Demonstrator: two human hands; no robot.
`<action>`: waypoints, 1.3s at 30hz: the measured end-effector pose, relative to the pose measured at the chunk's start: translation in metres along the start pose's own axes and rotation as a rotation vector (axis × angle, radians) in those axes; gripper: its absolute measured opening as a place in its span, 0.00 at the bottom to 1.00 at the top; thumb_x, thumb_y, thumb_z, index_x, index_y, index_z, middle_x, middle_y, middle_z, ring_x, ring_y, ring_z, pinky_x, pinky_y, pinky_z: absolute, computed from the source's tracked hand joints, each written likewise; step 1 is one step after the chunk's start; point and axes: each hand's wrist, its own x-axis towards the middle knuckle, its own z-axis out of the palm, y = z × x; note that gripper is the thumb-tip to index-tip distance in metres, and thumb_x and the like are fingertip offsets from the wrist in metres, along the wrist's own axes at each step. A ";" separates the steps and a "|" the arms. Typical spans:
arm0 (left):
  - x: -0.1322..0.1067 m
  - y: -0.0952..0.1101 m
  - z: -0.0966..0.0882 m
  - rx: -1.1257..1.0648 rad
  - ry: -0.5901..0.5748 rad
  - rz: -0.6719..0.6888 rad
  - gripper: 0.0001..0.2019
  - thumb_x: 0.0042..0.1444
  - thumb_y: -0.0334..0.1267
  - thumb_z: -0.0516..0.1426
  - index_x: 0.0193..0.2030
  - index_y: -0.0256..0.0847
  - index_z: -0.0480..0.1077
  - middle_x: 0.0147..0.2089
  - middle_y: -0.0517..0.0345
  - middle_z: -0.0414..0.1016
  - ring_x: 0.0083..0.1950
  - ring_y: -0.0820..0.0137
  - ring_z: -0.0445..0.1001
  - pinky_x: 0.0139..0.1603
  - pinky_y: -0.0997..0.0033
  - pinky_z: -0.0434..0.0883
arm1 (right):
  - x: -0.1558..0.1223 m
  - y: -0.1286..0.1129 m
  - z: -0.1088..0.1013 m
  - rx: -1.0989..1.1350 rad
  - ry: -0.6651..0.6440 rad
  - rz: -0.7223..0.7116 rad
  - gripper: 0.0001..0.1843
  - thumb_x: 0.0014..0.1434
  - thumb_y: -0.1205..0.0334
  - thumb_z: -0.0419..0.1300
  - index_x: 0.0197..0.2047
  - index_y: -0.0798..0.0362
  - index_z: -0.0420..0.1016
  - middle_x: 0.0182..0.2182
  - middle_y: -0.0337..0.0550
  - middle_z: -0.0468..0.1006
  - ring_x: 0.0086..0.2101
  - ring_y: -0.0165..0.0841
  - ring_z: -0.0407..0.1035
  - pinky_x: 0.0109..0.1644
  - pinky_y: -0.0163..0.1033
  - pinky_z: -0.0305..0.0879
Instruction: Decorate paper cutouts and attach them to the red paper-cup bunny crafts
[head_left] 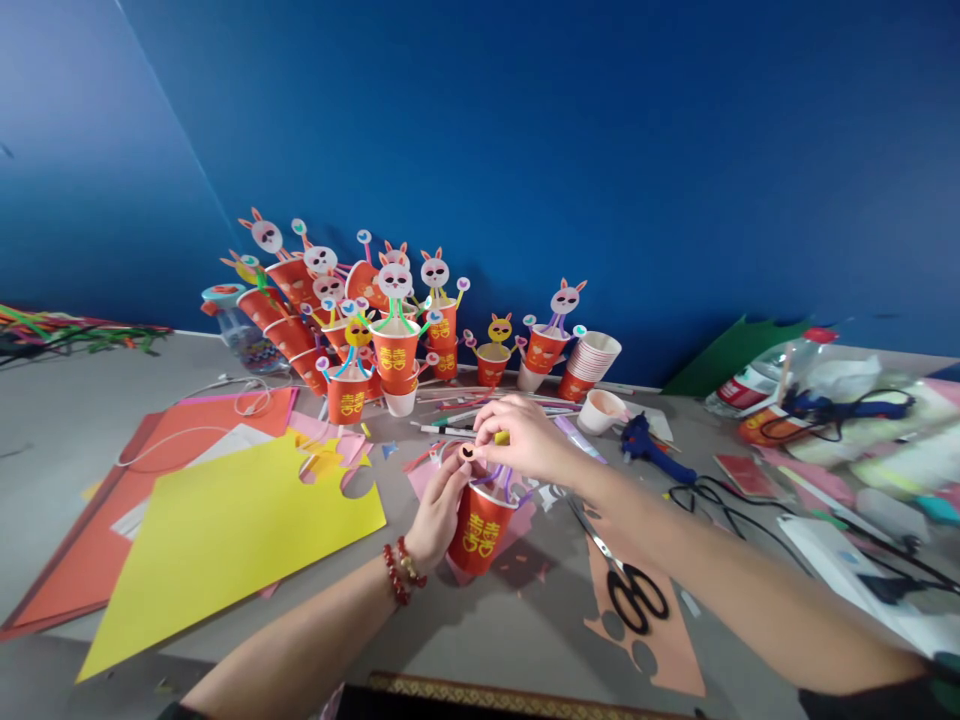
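Note:
A red paper cup (480, 530) with a gold emblem stands on the grey table near the front. My left hand (439, 510), with a red bead bracelet at the wrist, wraps the cup's left side and pinches a small round paper piece (467, 452) at its fingertips. My right hand (521, 435) is closed just above the cup's rim, its fingers pinched on purple pipe cleaners (501, 480) that stick out of the cup and a bit of yellow.
Finished red cup figures with rabbit faces (390, 330) crowd the back by the blue wall. A yellow sheet (225, 530) and orange sheets (105, 520) lie left. Black scissors (630, 590) lie right, a blue glue gun (652, 450) behind, stacked cups (589, 365), bottles and cables far right.

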 end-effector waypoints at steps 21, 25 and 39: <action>0.000 -0.004 -0.002 -0.080 -0.057 -0.061 0.16 0.54 0.49 0.64 0.40 0.38 0.75 0.37 0.55 0.78 0.39 0.67 0.75 0.44 0.71 0.70 | 0.002 0.010 0.002 0.069 -0.091 0.040 0.04 0.54 0.65 0.69 0.28 0.51 0.81 0.35 0.40 0.81 0.40 0.36 0.71 0.46 0.39 0.60; -0.002 -0.005 -0.002 -0.062 -0.074 -0.053 0.17 0.56 0.50 0.63 0.43 0.39 0.74 0.38 0.56 0.77 0.39 0.67 0.74 0.44 0.70 0.70 | 0.002 0.008 0.001 0.066 -0.095 0.035 0.04 0.54 0.65 0.69 0.28 0.52 0.80 0.34 0.40 0.80 0.40 0.36 0.71 0.45 0.38 0.60; -0.001 0.002 -0.003 0.126 -0.021 0.058 0.17 0.57 0.53 0.60 0.36 0.39 0.74 0.34 0.56 0.77 0.35 0.67 0.73 0.41 0.70 0.70 | 0.002 0.001 -0.001 0.014 -0.063 -0.028 0.06 0.55 0.66 0.69 0.27 0.52 0.79 0.32 0.40 0.80 0.38 0.35 0.71 0.44 0.38 0.61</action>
